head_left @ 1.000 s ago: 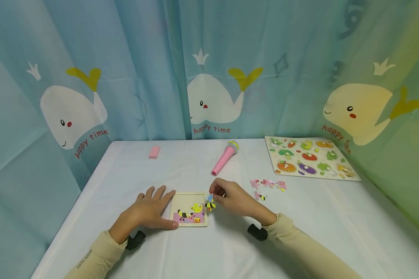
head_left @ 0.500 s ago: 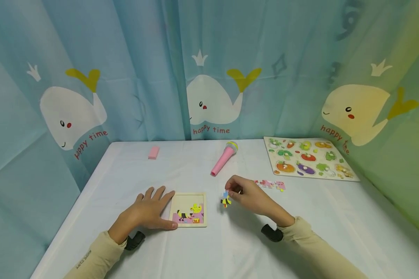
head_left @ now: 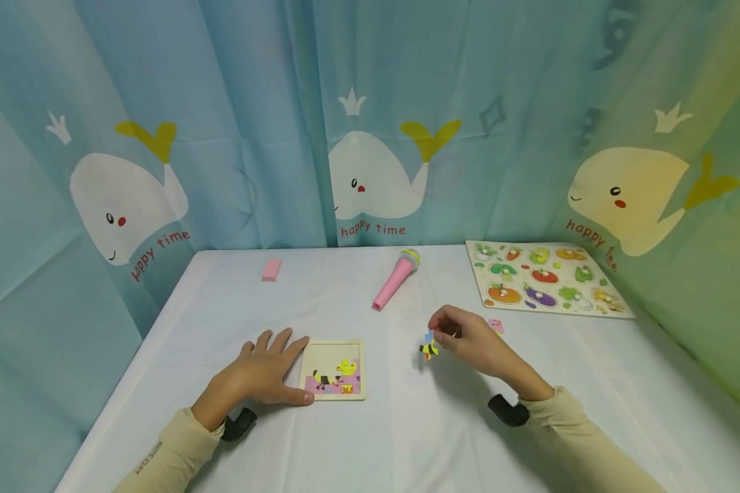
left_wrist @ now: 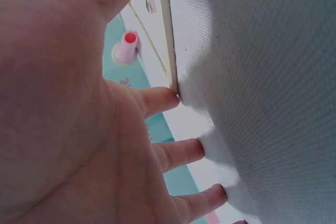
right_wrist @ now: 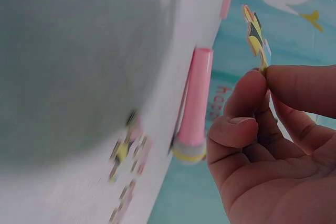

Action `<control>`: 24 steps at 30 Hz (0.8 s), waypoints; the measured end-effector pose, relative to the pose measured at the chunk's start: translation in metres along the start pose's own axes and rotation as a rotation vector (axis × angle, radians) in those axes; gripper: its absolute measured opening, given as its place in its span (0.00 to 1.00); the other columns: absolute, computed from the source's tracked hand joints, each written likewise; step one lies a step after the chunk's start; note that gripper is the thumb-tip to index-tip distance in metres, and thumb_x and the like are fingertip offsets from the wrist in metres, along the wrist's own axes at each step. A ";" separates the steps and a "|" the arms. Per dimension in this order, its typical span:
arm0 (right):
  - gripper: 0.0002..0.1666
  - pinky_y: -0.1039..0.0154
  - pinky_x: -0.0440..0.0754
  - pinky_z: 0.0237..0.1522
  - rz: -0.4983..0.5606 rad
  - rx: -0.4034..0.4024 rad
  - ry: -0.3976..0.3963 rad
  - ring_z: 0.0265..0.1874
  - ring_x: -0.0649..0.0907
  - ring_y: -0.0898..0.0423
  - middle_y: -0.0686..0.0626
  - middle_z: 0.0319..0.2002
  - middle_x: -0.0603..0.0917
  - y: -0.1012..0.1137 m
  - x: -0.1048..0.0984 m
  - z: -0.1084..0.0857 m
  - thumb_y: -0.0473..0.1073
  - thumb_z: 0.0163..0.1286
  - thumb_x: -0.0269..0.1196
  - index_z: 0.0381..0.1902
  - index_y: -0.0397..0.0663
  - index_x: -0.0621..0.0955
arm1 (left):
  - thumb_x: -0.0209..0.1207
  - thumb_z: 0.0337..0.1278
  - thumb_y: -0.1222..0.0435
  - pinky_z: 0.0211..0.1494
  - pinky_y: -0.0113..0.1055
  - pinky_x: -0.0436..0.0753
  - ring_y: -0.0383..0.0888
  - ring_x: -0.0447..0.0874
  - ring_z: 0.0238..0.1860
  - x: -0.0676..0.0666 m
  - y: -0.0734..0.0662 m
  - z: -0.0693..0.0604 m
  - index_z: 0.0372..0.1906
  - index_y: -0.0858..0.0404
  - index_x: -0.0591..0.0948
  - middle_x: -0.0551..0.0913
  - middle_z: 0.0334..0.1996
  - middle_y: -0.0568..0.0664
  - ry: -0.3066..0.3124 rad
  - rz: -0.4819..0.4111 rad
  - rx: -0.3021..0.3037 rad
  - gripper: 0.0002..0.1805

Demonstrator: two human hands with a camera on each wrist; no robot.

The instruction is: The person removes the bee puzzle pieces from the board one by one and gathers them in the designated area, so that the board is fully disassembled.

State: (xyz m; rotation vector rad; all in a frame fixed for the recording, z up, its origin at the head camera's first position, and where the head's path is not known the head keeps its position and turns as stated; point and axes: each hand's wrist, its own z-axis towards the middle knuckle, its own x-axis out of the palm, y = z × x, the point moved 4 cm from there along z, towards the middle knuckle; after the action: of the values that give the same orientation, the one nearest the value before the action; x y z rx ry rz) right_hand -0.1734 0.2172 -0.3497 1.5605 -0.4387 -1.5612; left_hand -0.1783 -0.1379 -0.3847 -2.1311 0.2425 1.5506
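A: Where is the jigsaw piece (head_left: 429, 347)?

B: In the air over the counter (head_left: 401, 445), right of your puzzle tray (head_left: 319, 357) and well apart from it. Your right grip (head_left: 472, 340) is clamped on the piece's edge, thumb meeting finger; your left grip (head_left: 264, 374) has its fingers spread apart, thumb and index finger touching the tray.

A: How should I handle it?

B: Pinch lightly, I'd say — it looks thin and stiff, so a hard squeeze could flick it loose. Turn the knobs and notches where you can read them before pressing anything. Your left needs only gentle pressure, or the tray might skid on the cloth (left_wrist: 273, 77).

A: Materials?

B: The tray seems pale wood, square and shallow; the cloth shows a fine weave. Loose pieces (right_wrist: 122, 153) lie near your right — interlocking, glossy or matt I can't tell.
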 end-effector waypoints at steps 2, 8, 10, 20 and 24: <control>0.04 0.64 0.81 0.36 0.001 0.013 -0.002 0.36 0.81 0.52 0.48 0.37 0.84 -0.003 -0.005 -0.003 0.29 0.77 0.65 0.46 0.38 0.82 | 0.74 0.55 0.35 0.70 0.75 0.59 0.77 0.54 0.78 0.000 0.000 0.000 0.83 0.63 0.63 0.58 0.80 0.70 -0.001 0.001 0.002 0.60; 0.04 0.64 0.81 0.36 -0.055 0.032 -0.029 0.35 0.81 0.53 0.50 0.37 0.84 -0.015 -0.021 -0.012 0.29 0.76 0.65 0.46 0.38 0.83 | 0.74 0.54 0.35 0.70 0.75 0.59 0.77 0.54 0.77 0.001 0.000 0.000 0.83 0.63 0.63 0.58 0.80 0.69 0.002 0.007 -0.005 0.60; 0.04 0.64 0.80 0.35 -0.076 0.034 -0.047 0.35 0.81 0.54 0.50 0.36 0.84 -0.019 -0.027 -0.015 0.28 0.75 0.66 0.45 0.38 0.83 | 0.74 0.54 0.35 0.71 0.75 0.59 0.77 0.54 0.78 0.000 0.000 0.001 0.83 0.63 0.63 0.58 0.80 0.69 0.004 0.007 -0.007 0.60; 0.06 0.65 0.81 0.38 -0.089 0.066 -0.047 0.37 0.82 0.54 0.47 0.39 0.85 -0.039 -0.047 -0.025 0.30 0.75 0.67 0.47 0.35 0.84 | 0.74 0.54 0.36 0.70 0.75 0.60 0.77 0.54 0.77 -0.001 -0.002 -0.001 0.83 0.64 0.64 0.58 0.80 0.70 -0.003 0.004 -0.003 0.60; 0.05 0.64 0.81 0.38 -0.119 0.097 -0.048 0.38 0.82 0.53 0.49 0.38 0.85 -0.046 -0.055 -0.027 0.29 0.75 0.66 0.46 0.37 0.85 | 0.74 0.54 0.36 0.70 0.75 0.60 0.77 0.54 0.77 0.000 -0.002 -0.001 0.83 0.64 0.64 0.58 0.80 0.70 -0.002 0.004 -0.003 0.60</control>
State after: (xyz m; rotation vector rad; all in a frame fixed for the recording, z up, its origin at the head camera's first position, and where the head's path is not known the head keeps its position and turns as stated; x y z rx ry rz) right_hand -0.1712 0.2935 -0.3542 1.6518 -0.4611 -1.6928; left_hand -0.1773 -0.1366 -0.3836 -2.1325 0.2448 1.5562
